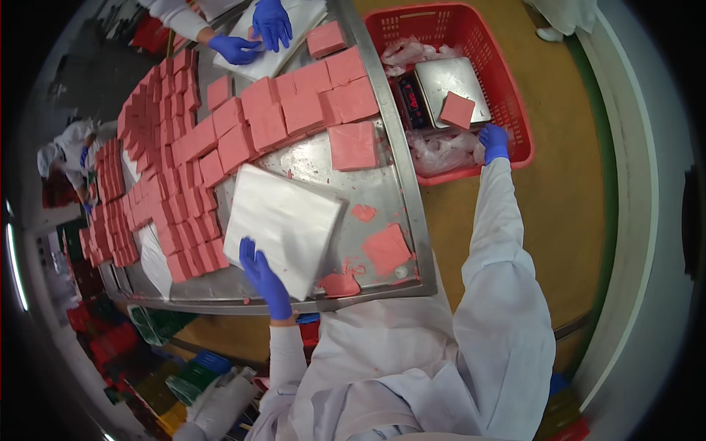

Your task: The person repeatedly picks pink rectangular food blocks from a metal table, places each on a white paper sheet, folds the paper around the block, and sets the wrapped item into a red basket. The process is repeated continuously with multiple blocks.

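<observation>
My left hand [267,284], in a blue glove, lies flat with extended fingers on the lower left of a stack of white sheets [284,220]. It grips nothing. Out to the right, my blue-gloved right hand [495,144] is beside the near corner of a digital scale [449,74]. Its fingers look curled, and whether they hold anything cannot be seen. One square pink slab [458,110] rests on the scale's metal plate, close to that hand. Above the sheets, a single pink slab [353,146] sits on the metal table [309,157].
Rows of pink slabs [187,149] cover the table's left and middle. Torn pink pieces [386,249] lie near its front corner. A red plastic crate [510,110] holds the scale and crumpled clear plastic [444,151]. Across the table, a co-worker's gloved hands [237,49] touch another sheet stack [303,14].
</observation>
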### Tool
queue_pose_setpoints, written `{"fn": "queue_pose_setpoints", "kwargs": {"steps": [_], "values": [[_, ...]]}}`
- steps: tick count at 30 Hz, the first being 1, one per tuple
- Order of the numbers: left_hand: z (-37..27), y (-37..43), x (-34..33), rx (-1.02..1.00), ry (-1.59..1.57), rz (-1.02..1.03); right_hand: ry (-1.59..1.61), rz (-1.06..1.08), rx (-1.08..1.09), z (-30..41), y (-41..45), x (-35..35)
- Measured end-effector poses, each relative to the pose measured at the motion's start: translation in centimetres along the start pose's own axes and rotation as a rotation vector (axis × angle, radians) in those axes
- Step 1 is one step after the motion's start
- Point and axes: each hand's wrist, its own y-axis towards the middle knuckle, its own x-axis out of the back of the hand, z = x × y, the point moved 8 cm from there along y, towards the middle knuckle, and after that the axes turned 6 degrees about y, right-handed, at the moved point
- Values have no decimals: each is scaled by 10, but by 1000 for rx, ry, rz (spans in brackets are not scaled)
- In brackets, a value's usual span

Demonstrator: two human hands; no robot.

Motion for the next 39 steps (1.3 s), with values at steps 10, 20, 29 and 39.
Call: {"fn": "queue_pose_setpoints", "kwargs": {"steps": [10,20,29,39], "values": [[-46,-32,17,-268,445,98,-1020,-761,120,16,11,-57],[38,-54,93,-86,453,99,-56,49,483,24,-62,-174],[65,-28,38,-555,601,577,295,650,149,-43,-450,-495],[84,-33,30,-619,701,803,-1141,521,-69,-240,-424,-427]]}}
